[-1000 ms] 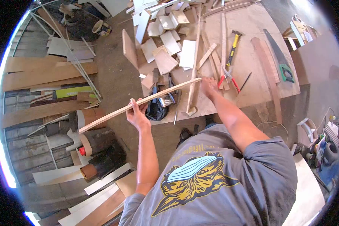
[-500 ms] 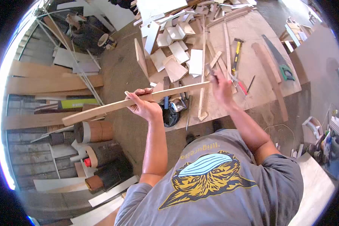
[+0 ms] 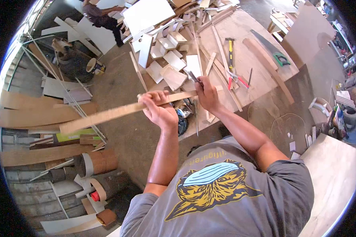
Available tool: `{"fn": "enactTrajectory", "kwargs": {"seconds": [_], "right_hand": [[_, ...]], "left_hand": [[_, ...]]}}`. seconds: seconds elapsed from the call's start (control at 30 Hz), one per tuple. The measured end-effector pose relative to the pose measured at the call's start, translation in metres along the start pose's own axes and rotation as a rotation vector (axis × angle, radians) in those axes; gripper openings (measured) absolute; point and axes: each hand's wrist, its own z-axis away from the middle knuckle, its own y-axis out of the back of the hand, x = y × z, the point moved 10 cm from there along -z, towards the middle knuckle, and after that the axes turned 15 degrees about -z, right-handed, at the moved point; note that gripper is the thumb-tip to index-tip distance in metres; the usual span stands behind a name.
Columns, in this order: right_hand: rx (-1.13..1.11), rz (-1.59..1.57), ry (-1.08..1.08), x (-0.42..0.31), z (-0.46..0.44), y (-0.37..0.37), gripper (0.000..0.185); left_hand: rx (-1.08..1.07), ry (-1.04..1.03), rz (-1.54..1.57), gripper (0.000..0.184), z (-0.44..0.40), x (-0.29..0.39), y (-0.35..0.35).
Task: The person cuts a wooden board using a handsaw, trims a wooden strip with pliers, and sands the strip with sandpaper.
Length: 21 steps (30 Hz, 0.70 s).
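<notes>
A long, narrow wooden strip (image 3: 103, 116) slants across the view in front of me, its left end slightly smeared by motion. My left hand (image 3: 161, 110) is closed around its middle, thumb and fingers wrapped over it. Near the strip's right end, my right hand (image 3: 207, 94) is closed on a dark, narrow tool (image 3: 193, 76) whose tip points up and left. Most of that tool is hidden in the fist, so its kind cannot be made out. The right hand overlaps the strip; whether the tool touches the wood does not show.
Wood offcuts (image 3: 174, 77) are heaped on the worktable (image 3: 265, 81). A yellow-and-black hammer (image 3: 230, 55), red-handled pliers (image 3: 241, 80) and a green-handled handsaw (image 3: 280, 58) lie there too. Another person (image 3: 99, 15) stands at the far left. Rolls of sheet material (image 3: 101, 161) lie at left.
My right hand has moved inward along the strip, closer to my left hand. The view has swung right, and another person now shows at the upper left. Both hands keep their hold.
</notes>
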Motion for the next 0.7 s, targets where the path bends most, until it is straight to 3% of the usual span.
{"fn": "enactTrajectory", "kwargs": {"seconds": [0.03, 0.07, 0.1, 0.2, 0.3, 0.4, 0.43, 0.5, 0.53, 0.57, 0.6, 0.7], "right_hand": [[-0.013, -0.065, -0.189, 0.024, 0.008, 0.000, 0.021], [0.015, -0.082, -0.221, 0.040, 0.014, 0.005, 0.021], [0.039, -0.101, -0.250, 0.060, 0.019, 0.009, 0.021], [0.017, -0.030, -0.272, 0.092, 0.033, 0.023, 0.021], [-0.031, 0.021, -0.285, 0.126, 0.042, 0.025, 0.022], [-0.042, 0.080, -0.267, 0.156, 0.041, 0.025, 0.023], [-0.065, 0.093, -0.314, 0.158, 0.041, 0.026, 0.022], [-0.108, 0.120, -0.410, 0.160, 0.040, 0.031, 0.022], [-0.091, 0.177, -0.295, 0.152, 0.037, 0.033, 0.020], [-0.073, 0.234, -0.180, 0.145, 0.035, 0.035, 0.019], [-0.054, 0.291, -0.064, 0.137, 0.034, 0.037, 0.020], [-0.156, 0.285, -0.249, 0.082, 0.030, 0.033, 0.019]], "left_hand": [[-0.032, -0.037, -0.111, 0.020, 0.001, 0.008, -0.008], [-0.059, -0.075, -0.221, 0.019, 0.004, 0.016, -0.012], [0.022, 0.040, -0.214, 0.027, 0.004, 0.013, 0.005], [0.114, -0.108, -0.136, 0.060, -0.012, 0.044, 0.028], [0.126, -0.037, 0.016, 0.076, -0.027, 0.061, 0.043], [-0.043, -0.068, 0.131, 0.082, -0.037, 0.068, 0.040], [0.171, -0.015, 0.066, 0.079, -0.036, 0.068, 0.040], [-0.017, -0.027, 0.094, 0.077, -0.038, 0.064, 0.028], [-0.111, -0.030, 0.108, 0.076, -0.037, 0.065, 0.018], [0.072, 0.023, -0.003, 0.074, -0.029, 0.053, 0.028], [0.087, 0.018, -0.029, 0.073, -0.024, 0.048, 0.023], [0.112, -0.004, -0.084, 0.070, -0.015, 0.035, 0.014]]}}
